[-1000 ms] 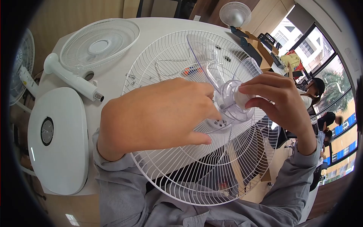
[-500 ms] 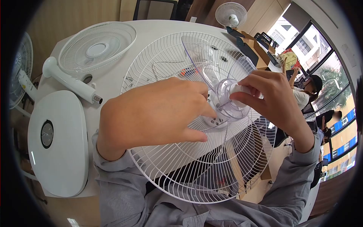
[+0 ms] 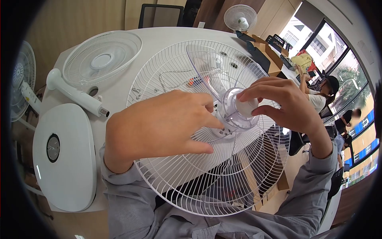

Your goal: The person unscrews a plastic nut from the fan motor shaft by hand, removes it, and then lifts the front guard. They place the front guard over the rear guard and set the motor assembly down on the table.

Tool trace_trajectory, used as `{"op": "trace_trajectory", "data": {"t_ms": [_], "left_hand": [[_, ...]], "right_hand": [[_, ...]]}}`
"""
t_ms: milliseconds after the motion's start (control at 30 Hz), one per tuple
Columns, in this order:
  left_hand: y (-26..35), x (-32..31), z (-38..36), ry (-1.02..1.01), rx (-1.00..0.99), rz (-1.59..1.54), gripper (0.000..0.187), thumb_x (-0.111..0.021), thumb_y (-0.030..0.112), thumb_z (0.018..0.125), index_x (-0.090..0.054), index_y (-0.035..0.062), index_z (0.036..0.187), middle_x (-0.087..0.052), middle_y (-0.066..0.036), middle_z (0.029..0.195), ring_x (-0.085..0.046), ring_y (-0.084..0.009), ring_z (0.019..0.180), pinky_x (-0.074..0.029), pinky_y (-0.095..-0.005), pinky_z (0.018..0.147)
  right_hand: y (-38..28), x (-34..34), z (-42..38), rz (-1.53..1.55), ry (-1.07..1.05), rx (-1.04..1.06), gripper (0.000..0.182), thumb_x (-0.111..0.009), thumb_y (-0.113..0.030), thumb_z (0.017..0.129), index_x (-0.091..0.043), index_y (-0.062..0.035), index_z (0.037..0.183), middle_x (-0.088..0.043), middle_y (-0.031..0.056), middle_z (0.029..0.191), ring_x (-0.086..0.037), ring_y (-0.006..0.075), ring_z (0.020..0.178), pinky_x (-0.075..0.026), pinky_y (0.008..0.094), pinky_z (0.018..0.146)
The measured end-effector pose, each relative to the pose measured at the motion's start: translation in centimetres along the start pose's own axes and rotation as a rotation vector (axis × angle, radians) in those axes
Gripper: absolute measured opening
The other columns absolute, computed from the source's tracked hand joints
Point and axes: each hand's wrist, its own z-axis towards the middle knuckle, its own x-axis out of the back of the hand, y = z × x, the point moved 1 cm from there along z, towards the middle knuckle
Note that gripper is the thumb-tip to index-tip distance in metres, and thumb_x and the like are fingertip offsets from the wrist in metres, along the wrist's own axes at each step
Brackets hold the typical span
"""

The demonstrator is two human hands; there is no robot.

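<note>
**Kid:** What is that white thing you are pinching?

**Helper:** That is the small white cap (image 3: 246,106). Your right hand (image 3: 280,109) has its fingers curled around it and is pinching it. It sits in the middle of the clear fan blade (image 3: 223,85), right on the hub.

**Kid:** And your other hand?

**Helper:** Your left hand (image 3: 159,125) lies flat over the wire grille (image 3: 211,175), and its fingertips press by the hub. It looks like it is holding things steady. The blade rests inside that grille, and you hold the grille tilted over your lap, at the table edge.

**Kid:** Is the fan nearly done?

**Helper:** I think you are about halfway. The blade is on and the cap is in place, but I cannot tell if it is tight. The other grille (image 3: 102,55) lies on the table, not on the fan. The white pole (image 3: 73,93) and the flat white base (image 3: 63,155) lie loose too, apart from each other.

**Kid:** What is around you?

**Helper:** A white table (image 3: 119,85) with rounded corners holds the parts. A finished fan (image 3: 240,18) stands far off at the back. Another fan (image 3: 22,77) peeks in at the left. Big windows are on the right, and a person in a black cap (image 3: 333,85) is over there.
</note>
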Motion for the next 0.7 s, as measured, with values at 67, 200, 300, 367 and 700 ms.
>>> {"op": "trace_trajectory", "data": {"t_ms": [67,200,300,367,700], "left_hand": [[-0.1,-0.1,0.0,-0.001,0.004,-0.005,0.052,-0.080,0.050,0.091,-0.079,0.0128,0.128,-0.069,-0.018,0.129,-0.074,-0.0342,0.106,-0.061,-0.0418,0.088],[-0.3,-0.2,0.1,0.014,-0.016,-0.015,0.051,-0.080,0.049,0.091,-0.079,0.0132,0.127,-0.069,-0.018,0.129,-0.074,-0.0338,0.105,-0.061,-0.0416,0.088],[-0.2,0.0,0.1,0.012,-0.012,-0.031,0.051,-0.081,0.048,0.090,-0.079,0.0137,0.128,-0.069,-0.018,0.129,-0.074,-0.0335,0.105,-0.061,-0.0414,0.087],[-0.1,0.0,0.1,0.007,-0.004,-0.033,0.051,-0.081,0.048,0.090,-0.079,0.0140,0.128,-0.069,-0.018,0.129,-0.074,-0.0335,0.105,-0.061,-0.0414,0.087],[-0.1,-0.2,0.0,0.035,-0.022,-0.031,0.053,-0.083,0.047,0.088,-0.078,0.0143,0.129,-0.069,-0.017,0.128,-0.073,-0.0330,0.104,-0.061,-0.0422,0.089]], "right_hand": [[0.2,-0.1,-0.1,0.030,0.027,0.010,0.039,-0.085,-0.003,0.079,-0.076,-0.0051,0.117,-0.078,0.0131,0.118,-0.075,0.0321,0.107,-0.062,0.0427,0.087],[-0.3,0.7,-0.2,-0.082,0.086,0.049,0.039,-0.088,-0.013,0.081,-0.076,-0.0037,0.118,-0.077,0.0136,0.115,-0.076,0.0304,0.105,-0.062,0.0405,0.086],[-0.3,0.8,-0.3,-0.096,0.127,-0.025,0.036,-0.089,-0.019,0.084,-0.078,-0.0031,0.114,-0.078,0.0126,0.109,-0.077,0.0273,0.098,-0.063,0.0382,0.080],[-0.2,0.7,-0.6,-0.100,0.105,-0.156,0.034,-0.090,-0.020,0.082,-0.079,-0.0035,0.111,-0.078,0.0106,0.106,-0.078,0.0245,0.093,-0.063,0.0371,0.076],[-0.4,0.8,0.1,-0.041,0.068,-0.073,0.016,-0.083,-0.010,0.089,-0.081,0.0007,0.100,-0.077,0.0129,0.091,-0.077,0.0259,0.080,-0.061,0.0359,0.070]]}}
